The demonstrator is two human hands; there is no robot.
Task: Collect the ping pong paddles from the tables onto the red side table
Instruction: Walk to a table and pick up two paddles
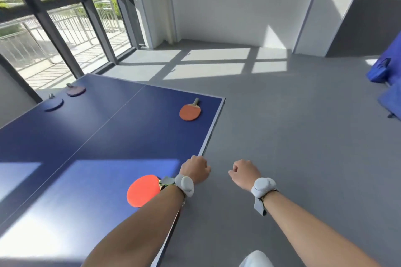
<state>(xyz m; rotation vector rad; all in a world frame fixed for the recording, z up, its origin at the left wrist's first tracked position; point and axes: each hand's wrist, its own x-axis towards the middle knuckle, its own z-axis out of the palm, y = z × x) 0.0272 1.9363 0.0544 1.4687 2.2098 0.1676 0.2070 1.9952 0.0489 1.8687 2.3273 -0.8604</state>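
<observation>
While both hands, left (195,169) and right (244,172), hang loosely curled and empty, four paddles lie on the blue table (97,136)

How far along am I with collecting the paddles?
Nothing looks collected yet: no red side table is in view. Both the left hand and right hand are curled and hold nothing. Four paddles remain on the blue table: near, far edge, and two by the window.

1. Four paddles are spread across the surface (91,136): the nearest paddle (143,191) lies at the near right edge.
2. A second paddle (190,111) is set by the far right corner.
3. Two paddles (75,90) (53,104) are placed side by side at the far left, before the window (65,17).
</observation>
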